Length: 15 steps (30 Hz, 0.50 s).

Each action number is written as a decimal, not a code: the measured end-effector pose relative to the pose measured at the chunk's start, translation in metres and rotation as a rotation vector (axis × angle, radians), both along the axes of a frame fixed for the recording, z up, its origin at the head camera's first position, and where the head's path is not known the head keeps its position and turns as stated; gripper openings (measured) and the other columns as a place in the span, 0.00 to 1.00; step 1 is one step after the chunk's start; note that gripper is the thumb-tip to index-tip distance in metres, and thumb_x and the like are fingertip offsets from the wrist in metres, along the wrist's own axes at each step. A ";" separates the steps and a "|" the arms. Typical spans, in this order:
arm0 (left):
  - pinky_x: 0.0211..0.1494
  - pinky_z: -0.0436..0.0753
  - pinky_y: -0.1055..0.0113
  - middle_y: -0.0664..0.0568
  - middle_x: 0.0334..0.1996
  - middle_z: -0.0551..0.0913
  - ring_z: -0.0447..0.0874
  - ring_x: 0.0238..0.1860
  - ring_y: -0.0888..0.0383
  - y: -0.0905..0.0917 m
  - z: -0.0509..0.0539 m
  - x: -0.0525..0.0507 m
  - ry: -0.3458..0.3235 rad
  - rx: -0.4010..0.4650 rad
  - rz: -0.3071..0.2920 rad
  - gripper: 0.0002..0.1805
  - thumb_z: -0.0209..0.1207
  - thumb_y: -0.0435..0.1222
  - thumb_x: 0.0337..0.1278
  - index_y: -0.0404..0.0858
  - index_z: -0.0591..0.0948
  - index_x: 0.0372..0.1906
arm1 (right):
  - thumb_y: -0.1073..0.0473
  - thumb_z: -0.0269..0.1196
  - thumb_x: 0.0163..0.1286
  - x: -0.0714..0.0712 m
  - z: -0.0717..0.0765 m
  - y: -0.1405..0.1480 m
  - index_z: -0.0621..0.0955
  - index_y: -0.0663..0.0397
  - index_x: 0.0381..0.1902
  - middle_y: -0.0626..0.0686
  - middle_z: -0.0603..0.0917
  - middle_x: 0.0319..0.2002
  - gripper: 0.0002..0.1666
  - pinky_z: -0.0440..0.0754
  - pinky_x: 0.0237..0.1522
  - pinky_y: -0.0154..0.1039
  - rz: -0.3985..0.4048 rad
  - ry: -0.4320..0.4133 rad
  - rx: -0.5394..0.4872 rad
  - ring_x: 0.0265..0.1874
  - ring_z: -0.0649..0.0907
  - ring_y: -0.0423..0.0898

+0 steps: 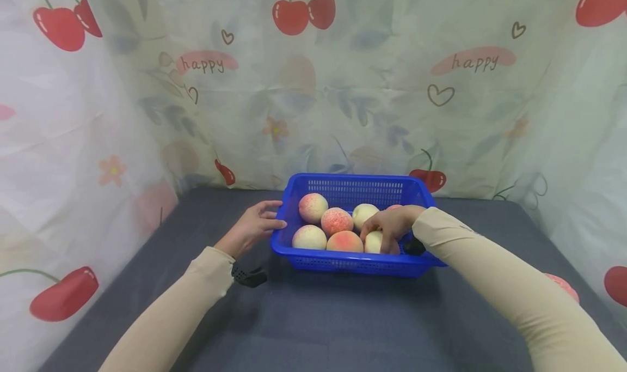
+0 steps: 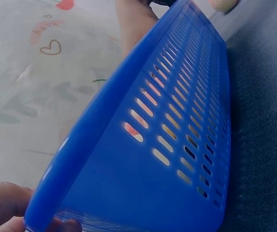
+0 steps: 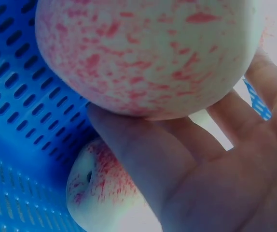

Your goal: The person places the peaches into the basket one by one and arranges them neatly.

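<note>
A blue plastic basket [image 1: 338, 257] holds several peaches, among them a speckled red peach [image 1: 337, 221] and a pale peach [image 1: 309, 237]. My left hand [image 1: 252, 226] is at the basket's left end; in the left wrist view its fingers [image 2: 6, 205] grip the corner of the rim. My right hand [image 1: 395, 224] reaches inside at the right half, its fingers curled round a pale peach [image 1: 373, 242]. The right wrist view shows this peach [image 3: 148, 53] with pink flecks, thumb and fingers against it. Another peach [image 3: 107, 188] lies below the thumb, near the basket wall.
Dark grey cloth [image 1: 313, 317] covers the table. A pinkish-red peach [image 1: 563, 286] lies at the far right, partly hidden by the right sleeve. A printed curtain [image 1: 343, 110] with cherries hangs behind the basket and along both sides.
</note>
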<state>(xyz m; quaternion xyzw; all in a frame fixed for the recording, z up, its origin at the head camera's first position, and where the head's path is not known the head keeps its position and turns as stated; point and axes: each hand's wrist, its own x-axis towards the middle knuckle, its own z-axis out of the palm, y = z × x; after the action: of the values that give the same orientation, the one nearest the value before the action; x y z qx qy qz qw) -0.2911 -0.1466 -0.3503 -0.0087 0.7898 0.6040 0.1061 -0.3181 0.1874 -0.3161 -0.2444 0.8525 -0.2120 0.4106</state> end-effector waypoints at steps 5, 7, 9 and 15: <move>0.63 0.76 0.47 0.37 0.63 0.73 0.76 0.60 0.42 0.000 0.000 -0.001 0.000 0.005 0.001 0.34 0.63 0.30 0.59 0.44 0.65 0.70 | 0.70 0.70 0.51 0.000 0.002 -0.001 0.76 0.53 0.56 0.55 0.72 0.51 0.32 0.81 0.39 0.35 -0.018 -0.012 0.001 0.47 0.73 0.48; 0.62 0.76 0.47 0.37 0.63 0.73 0.77 0.60 0.42 0.000 0.000 -0.001 0.000 0.006 0.002 0.35 0.63 0.31 0.59 0.44 0.65 0.70 | 0.71 0.70 0.51 0.000 0.001 -0.001 0.75 0.54 0.56 0.55 0.71 0.51 0.32 0.81 0.39 0.34 -0.029 -0.034 -0.008 0.47 0.73 0.48; 0.62 0.76 0.48 0.37 0.63 0.73 0.77 0.60 0.42 0.001 0.000 0.000 0.000 0.003 0.001 0.35 0.63 0.31 0.59 0.44 0.65 0.70 | 0.72 0.69 0.51 -0.001 0.001 0.000 0.75 0.55 0.56 0.55 0.71 0.51 0.33 0.81 0.37 0.34 -0.039 -0.057 -0.019 0.46 0.73 0.48; 0.62 0.77 0.47 0.37 0.62 0.74 0.78 0.59 0.42 0.000 -0.001 0.000 -0.003 0.002 0.004 0.34 0.63 0.31 0.59 0.44 0.65 0.70 | 0.73 0.68 0.51 -0.002 -0.001 0.001 0.74 0.56 0.58 0.56 0.70 0.52 0.35 0.80 0.38 0.33 -0.046 -0.080 -0.039 0.46 0.73 0.47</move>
<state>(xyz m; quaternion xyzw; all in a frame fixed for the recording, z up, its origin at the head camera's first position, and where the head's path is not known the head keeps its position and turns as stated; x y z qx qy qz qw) -0.2913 -0.1462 -0.3509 -0.0111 0.7890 0.6050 0.1062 -0.3199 0.1889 -0.3175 -0.2241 0.8365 -0.2476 0.4344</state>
